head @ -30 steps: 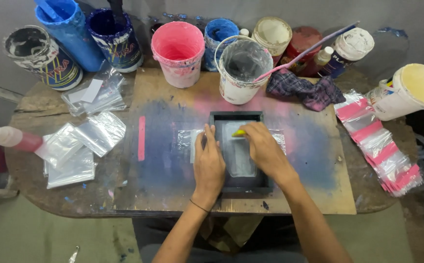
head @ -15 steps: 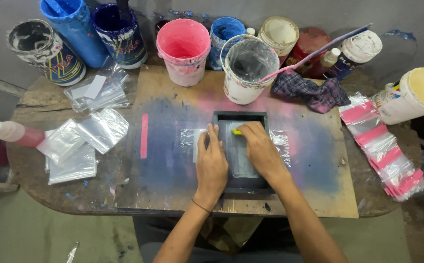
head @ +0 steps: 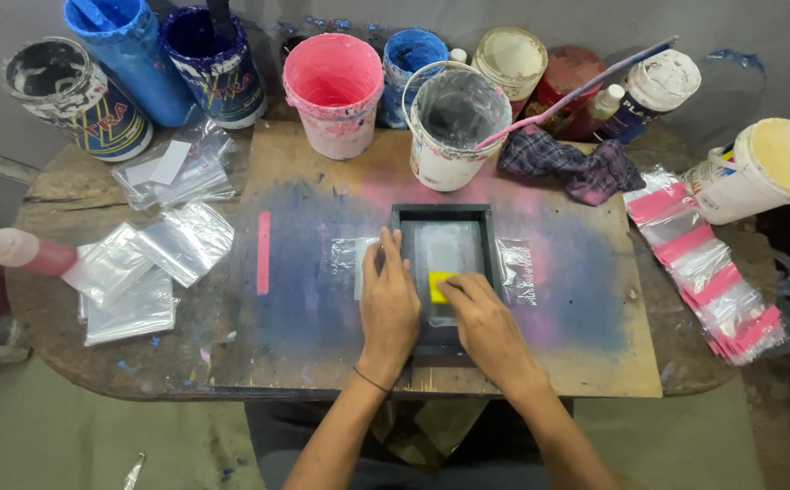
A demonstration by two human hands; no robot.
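Note:
A small dark-framed printing screen (head: 445,218) lies on a paint-stained board (head: 304,272), over a clear plastic bag (head: 515,269). My left hand (head: 389,308) rests flat on the frame's left side, fingers spread, pressing it down. My right hand (head: 481,322) grips a small yellow squeegee (head: 440,286) against the mesh, in the lower half of the screen. The mesh above the squeegee looks pale grey.
Paint buckets line the back: pink (head: 333,86), white (head: 448,122), blue (head: 123,45) and others. Clear bags (head: 141,272) are piled at left by a pink bottle (head: 19,251). Pink-printed bags (head: 708,263) lie at right beside a tipped cream bucket (head: 767,168). A plaid rag (head: 565,163) sits behind the screen.
My right hand has drawn the yellow squeegee from the top of the screen down toward me. My left hand has stayed on the frame.

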